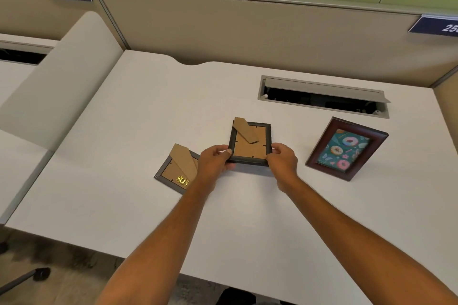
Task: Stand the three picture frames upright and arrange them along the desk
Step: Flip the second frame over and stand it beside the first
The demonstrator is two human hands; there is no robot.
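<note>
A black picture frame (250, 143) is at the middle of the white desk (148, 106), its brown cardboard back and fold-out stand facing me. My left hand (215, 160) grips its lower left corner and my right hand (282, 158) grips its lower right edge. To the left a grey frame (177, 169) lies face down with its cardboard stand and a gold hanger showing; my left hand covers its right corner. At the right a dark red-brown frame (347, 148) with a doughnut picture stands upright, leaning back.
An open cable tray (322, 96) is sunk into the desk behind the frames. A beige partition wall (247, 27) runs along the back and a curved divider panel (62, 77) bounds the left side. The desk's front edge is close to me.
</note>
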